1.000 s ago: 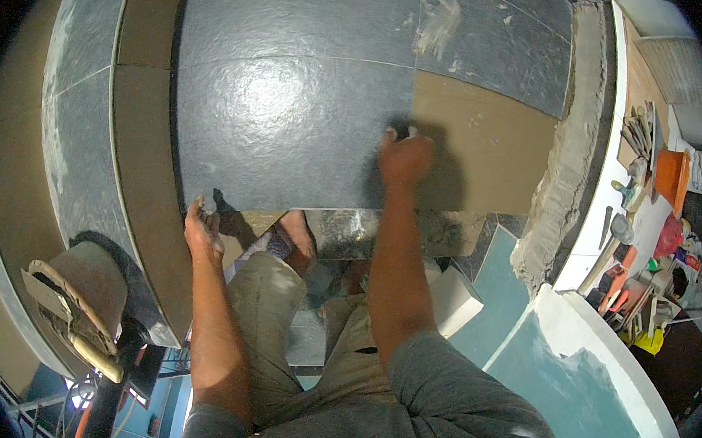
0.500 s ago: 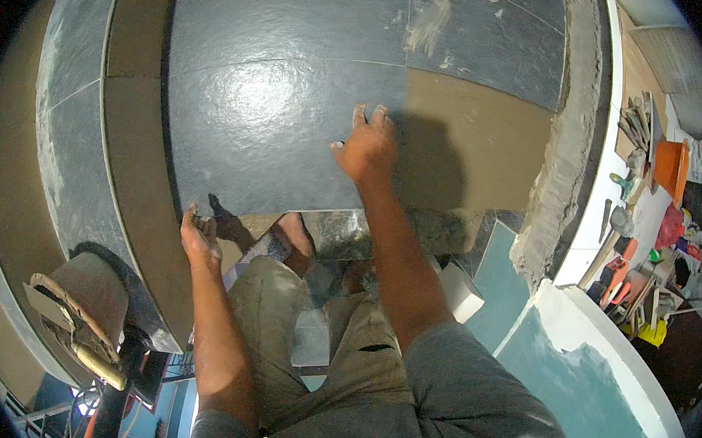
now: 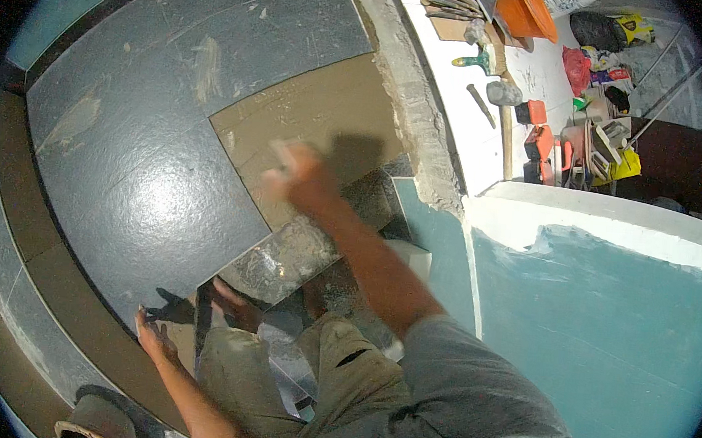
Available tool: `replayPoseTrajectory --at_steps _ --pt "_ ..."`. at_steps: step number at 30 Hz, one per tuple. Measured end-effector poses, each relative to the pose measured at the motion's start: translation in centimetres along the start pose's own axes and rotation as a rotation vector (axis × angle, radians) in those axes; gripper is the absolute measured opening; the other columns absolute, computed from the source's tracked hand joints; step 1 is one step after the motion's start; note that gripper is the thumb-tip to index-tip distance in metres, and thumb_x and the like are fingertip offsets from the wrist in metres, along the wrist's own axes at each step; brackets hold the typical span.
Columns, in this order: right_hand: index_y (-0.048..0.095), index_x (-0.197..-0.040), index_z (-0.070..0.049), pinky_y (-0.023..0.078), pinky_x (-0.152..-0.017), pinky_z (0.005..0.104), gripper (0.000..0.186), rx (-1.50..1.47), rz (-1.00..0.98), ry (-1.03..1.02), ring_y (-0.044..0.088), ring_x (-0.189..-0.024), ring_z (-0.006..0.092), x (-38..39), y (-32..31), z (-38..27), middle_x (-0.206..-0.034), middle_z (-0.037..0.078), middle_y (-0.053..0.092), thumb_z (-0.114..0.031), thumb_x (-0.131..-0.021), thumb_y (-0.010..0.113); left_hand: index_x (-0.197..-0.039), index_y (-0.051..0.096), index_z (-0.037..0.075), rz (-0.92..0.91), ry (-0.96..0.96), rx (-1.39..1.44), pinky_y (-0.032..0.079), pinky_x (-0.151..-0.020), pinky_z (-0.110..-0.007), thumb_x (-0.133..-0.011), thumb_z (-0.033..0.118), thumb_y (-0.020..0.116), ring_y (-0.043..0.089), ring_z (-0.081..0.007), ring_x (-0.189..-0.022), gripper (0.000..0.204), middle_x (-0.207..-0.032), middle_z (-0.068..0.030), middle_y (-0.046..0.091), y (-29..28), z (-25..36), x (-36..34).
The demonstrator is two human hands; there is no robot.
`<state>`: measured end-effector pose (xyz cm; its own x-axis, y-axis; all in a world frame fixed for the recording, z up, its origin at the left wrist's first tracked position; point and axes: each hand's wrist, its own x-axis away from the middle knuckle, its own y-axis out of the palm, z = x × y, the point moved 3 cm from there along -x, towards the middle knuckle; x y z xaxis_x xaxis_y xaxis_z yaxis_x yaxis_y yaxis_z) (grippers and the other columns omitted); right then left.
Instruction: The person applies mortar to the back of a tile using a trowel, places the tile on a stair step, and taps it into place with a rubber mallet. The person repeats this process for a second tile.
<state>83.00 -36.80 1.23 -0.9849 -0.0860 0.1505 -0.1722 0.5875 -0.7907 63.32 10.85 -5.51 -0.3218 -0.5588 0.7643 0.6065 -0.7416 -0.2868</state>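
A large dark grey slate-look tile (image 3: 159, 192) lies with its right edge along a bare beige patch (image 3: 294, 104). My left hand (image 3: 155, 337) is at the tile's near left corner, fingers apart, fingertips at its edge and nothing visible in them. Over the beige patch, near the tile's right edge, is my right hand (image 3: 300, 182). Motion smears its fingers, so I cannot tell whether they are closed or hold anything. Whitish dust coats its fingertips. A crusty grey mortar strip (image 3: 419, 82) runs along the patch's far right side.
Beyond the strip, a white ledge holds a mallet (image 3: 505, 107), a brush (image 3: 478, 61), an orange bucket (image 3: 527, 10) and other tools. A teal wall panel (image 3: 569, 324) fills the right. At lower left stands a grey bucket (image 3: 103, 419). My feet are below the tile's near edge.
My view has turned and swung to the right. My right hand has moved off the tile to over the beige patch. My left hand stays at the tile's corner.
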Motion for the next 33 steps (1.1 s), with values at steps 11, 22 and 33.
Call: replayPoseTrajectory --at_steps 11,22,33 --pt "0.078 -0.089 -0.005 0.056 -0.080 0.0531 0.038 1.320 -0.072 0.627 0.074 -0.086 0.0379 14.8 -36.2 53.5 -0.091 0.017 0.076 -0.032 -0.095 0.052 -0.162 0.025 -0.002 -0.181 0.804 -1.033 0.013 -0.129 -0.049 -0.101 0.050 0.061 0.012 -0.0446 -0.158 0.089 -0.169 -0.0286 0.017 12.5 -0.6 4.4" --pt "0.073 -0.110 0.004 0.053 -0.097 0.0531 0.055 0.854 0.232 0.848 0.070 -0.109 0.0428 13.0 -38.4 46.5 -0.112 0.028 0.072 -0.045 -0.094 0.055 -0.168 0.008 0.016 -0.018 0.838 -1.468 0.016 -0.124 -0.066 -0.093 0.081 0.044 0.002 -0.0400 -0.161 0.106 -0.174 -0.0197 -0.001 24.0 0.8 1.8" --pt "0.058 -0.130 0.003 0.047 -0.093 0.0489 0.068 0.040 0.815 0.402 0.059 -0.099 0.0427 17.9 -17.7 24.3 -0.115 0.027 0.064 -0.060 -0.105 0.050 -0.167 0.009 0.038 0.048 0.701 -1.434 0.012 -0.113 -0.084 -0.074 0.096 0.054 -0.006 -0.0499 -0.157 0.119 -0.174 -0.0193 -0.006 24.4 2.7 1.2"
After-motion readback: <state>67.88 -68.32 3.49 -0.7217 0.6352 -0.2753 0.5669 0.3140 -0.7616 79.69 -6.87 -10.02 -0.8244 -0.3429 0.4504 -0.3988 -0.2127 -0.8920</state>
